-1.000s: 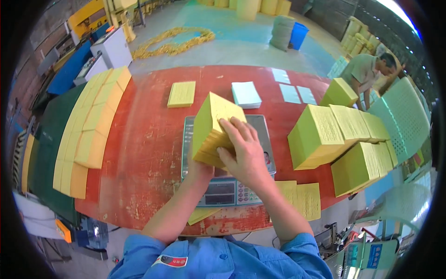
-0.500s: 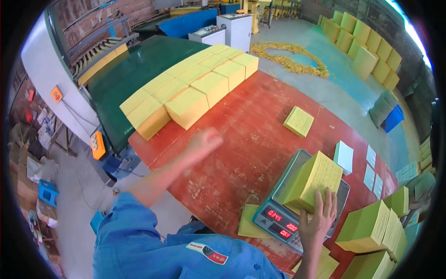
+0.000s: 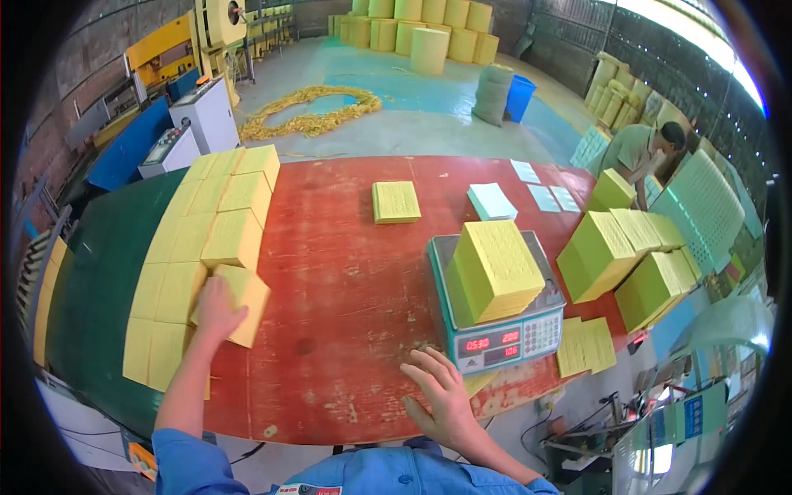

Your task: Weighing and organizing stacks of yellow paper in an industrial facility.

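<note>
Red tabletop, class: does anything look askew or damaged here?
The yellow block at the left hand sits askew, turned out of line with its neighbours; the red tabletop also shows pale scuffs, suggesting wear.

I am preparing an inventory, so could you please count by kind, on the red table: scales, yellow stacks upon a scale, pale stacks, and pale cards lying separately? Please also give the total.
Scale: 1
Yellow stack upon it: 1
Pale stack: 1
Pale cards, separate: 3
Total: 6

A red table (image 3: 330,330) carries yellow stacks (image 3: 396,202) and a scale (image 3: 499,345).
</note>
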A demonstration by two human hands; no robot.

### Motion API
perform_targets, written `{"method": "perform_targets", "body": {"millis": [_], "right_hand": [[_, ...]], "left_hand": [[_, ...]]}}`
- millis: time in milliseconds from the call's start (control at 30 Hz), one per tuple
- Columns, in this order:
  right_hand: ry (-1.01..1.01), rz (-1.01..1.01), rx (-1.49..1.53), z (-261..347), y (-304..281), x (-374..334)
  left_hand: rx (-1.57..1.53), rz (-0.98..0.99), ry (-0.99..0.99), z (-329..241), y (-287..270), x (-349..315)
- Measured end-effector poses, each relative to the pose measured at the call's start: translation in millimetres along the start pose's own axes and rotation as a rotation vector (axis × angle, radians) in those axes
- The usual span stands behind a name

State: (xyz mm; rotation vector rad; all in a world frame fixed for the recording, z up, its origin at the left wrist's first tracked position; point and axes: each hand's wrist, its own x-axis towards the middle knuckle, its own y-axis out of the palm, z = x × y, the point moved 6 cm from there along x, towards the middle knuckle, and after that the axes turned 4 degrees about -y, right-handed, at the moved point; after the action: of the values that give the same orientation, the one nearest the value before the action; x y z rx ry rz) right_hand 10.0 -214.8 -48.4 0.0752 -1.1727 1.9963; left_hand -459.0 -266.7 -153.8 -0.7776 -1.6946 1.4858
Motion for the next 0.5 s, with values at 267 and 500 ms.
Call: {"method": "perform_targets", "body": {"millis": [267,500], "right_hand": [[-0.02,0.047,0.158,3.4,59.2,26.4],[0.257,0.44,0.428,-14.3,129.6,-2.0]], "left_hand": [[-0.156,0.281,1.042,-168.3,-59.0,-150.2],[-0.408,0.129,0.682,-142.9,-76.5,-235.3]]}}
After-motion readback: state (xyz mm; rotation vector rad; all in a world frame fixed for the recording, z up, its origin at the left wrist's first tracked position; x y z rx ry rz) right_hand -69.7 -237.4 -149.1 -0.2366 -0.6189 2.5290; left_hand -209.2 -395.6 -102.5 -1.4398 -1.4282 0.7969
